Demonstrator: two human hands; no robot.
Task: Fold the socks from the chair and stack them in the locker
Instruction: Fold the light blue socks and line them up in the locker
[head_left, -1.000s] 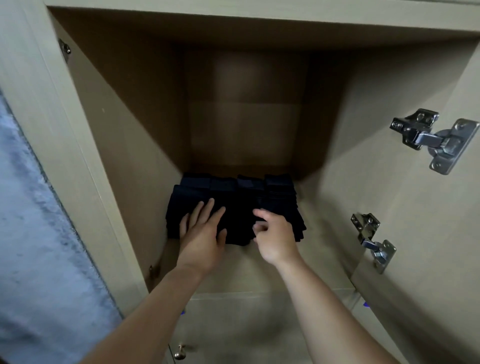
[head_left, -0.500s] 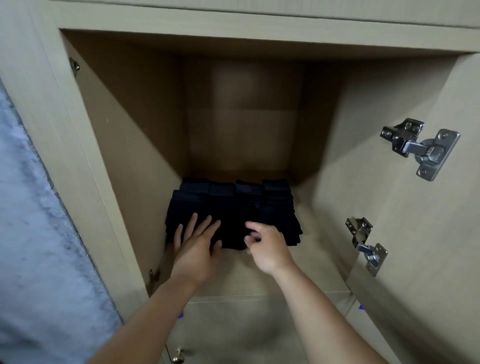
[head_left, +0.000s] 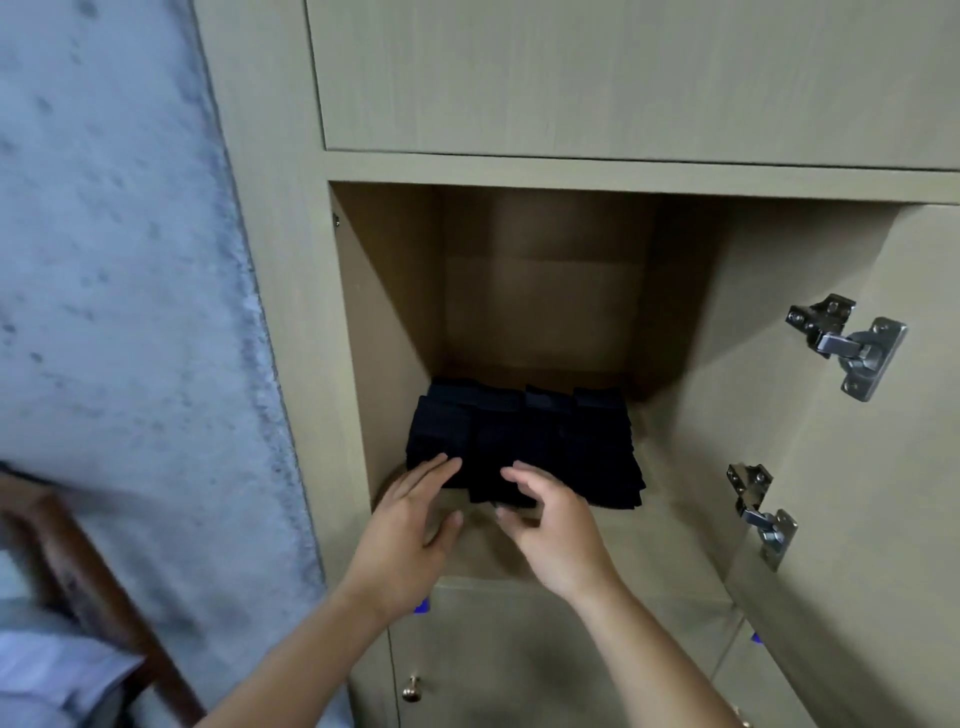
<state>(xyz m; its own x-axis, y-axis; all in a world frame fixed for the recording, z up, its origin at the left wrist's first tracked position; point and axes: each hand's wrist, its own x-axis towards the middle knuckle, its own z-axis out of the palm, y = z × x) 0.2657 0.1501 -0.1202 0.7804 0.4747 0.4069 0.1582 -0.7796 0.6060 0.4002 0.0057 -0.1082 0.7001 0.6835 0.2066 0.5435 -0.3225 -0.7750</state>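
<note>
The folded dark socks (head_left: 524, 441) sit in a row of stacks on the locker (head_left: 675, 525) shelf, pushed to its left side against the left wall and short of the back panel, which leaves bare shelf at the right edge and a strip along the front edge for more pairs. Both hands hover at the front edge of that shelf, just before the stack fronts. The left hand (head_left: 410, 525) has its fingers straight and slightly spread, tips at the front of the leftmost stack; I cannot tell whether they touch. The right hand (head_left: 550, 525) has fingers loosely curved and apart, thumb below, holding nothing. The door stands swung wide to the right, its two metal hinges (head_left: 847, 345) exposed. A wooden chair (head_left: 88, 582) shows at lower left
</note>
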